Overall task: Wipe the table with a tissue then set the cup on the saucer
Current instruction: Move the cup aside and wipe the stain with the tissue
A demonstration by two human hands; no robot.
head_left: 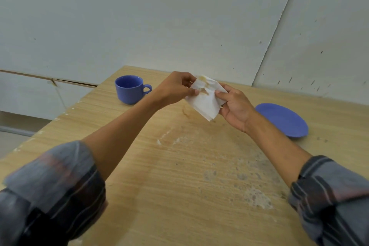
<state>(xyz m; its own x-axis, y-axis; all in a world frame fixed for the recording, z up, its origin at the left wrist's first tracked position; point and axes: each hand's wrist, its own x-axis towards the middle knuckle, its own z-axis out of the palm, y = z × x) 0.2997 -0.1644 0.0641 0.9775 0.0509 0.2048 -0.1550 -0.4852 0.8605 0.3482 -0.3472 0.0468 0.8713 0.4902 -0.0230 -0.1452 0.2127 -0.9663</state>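
both hands up off the worktop (151,195) w/ the tissue (206,99) stretched btwn them: left hand (175,90) pinches its left edge, right hand (236,109) pinches the right edge, fingers (220,94) clenched on paper. brown stain on the tissue's upper part, so i reckon i'm refolding to get a clean face before more wiping; a brown smear (186,113) sits on the wood just below the fingers. cup (129,89) stands upright, well left of the left fingers, apart from the saucer (283,120), which lies just right of my right wrist. both probably parked wide to leave the wipe zone free.
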